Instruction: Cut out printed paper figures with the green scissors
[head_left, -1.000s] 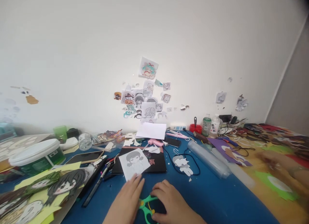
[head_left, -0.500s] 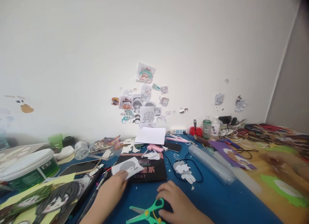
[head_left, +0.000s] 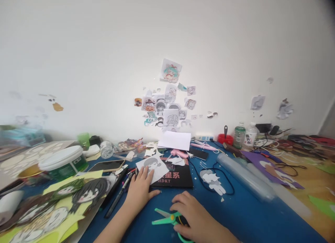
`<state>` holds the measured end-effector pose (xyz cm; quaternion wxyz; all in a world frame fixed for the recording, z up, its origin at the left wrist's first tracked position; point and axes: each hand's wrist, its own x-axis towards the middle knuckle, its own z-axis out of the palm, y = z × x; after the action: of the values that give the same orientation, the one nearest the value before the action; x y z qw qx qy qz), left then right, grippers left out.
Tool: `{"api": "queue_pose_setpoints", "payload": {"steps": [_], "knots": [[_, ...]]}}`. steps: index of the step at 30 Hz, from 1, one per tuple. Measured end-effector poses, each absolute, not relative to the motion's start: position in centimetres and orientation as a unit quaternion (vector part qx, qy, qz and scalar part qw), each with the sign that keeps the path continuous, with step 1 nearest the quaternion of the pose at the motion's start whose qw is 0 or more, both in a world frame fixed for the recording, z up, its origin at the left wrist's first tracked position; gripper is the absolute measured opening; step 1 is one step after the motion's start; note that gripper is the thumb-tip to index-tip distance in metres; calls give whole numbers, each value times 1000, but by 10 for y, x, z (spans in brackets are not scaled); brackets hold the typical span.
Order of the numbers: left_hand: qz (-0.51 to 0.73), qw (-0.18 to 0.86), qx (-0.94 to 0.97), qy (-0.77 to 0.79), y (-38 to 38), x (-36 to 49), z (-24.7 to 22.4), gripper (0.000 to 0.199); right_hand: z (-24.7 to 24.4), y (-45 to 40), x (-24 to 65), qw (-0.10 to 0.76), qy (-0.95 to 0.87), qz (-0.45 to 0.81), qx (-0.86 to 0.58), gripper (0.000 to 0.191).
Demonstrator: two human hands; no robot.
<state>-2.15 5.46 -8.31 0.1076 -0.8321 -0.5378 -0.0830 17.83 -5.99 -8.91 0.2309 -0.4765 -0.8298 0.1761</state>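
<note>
White paper (head_left: 159, 173) is touched by the spread left hand (head_left: 139, 190). Left-pointing green plastic scissors (head_left: 164, 221) are held by the right hand (head_left: 193, 215).

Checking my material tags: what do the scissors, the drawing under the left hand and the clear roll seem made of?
Scissors: probably smooth plastic, from the even green; any metal part can't be confirmed.
Drawing: matte white paper, shown by its thin edges and lack of shine.
Clear roll: likely glossy plastic film, being see-through with pale highlights.
</note>
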Motion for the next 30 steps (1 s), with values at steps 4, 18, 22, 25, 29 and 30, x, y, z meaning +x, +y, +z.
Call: {"api": "queue_pose_setpoints", "payload": {"steps": [4, 18, 22, 25, 29, 30], "knots": [[-85, 109, -831, -538, 56, -21, -83, 56, -88, -63, 178, 233, -832, 176, -471, 24], [-146, 108, -837, -517, 55, -9, -97, 50, -93, -59, 173, 239, -837, 133, -473, 21], [-140, 95, -839, -517, 53, -10, -95, 57, -94, -59, 172, 252, -837, 123, -469, 19], [-127, 117, -806, -566, 51, -16, -92, 67, -93, -60, 172, 256, -837, 122, -467, 22], [-78, 115, -750, -647, 56, -31, -88, 61, -90, -62, 172, 231, -848, 141, -457, 22], [-67, 110, -745, -654, 58, -34, -88, 58, -89, -63, 172, 225, -850, 143, -455, 22]]}}
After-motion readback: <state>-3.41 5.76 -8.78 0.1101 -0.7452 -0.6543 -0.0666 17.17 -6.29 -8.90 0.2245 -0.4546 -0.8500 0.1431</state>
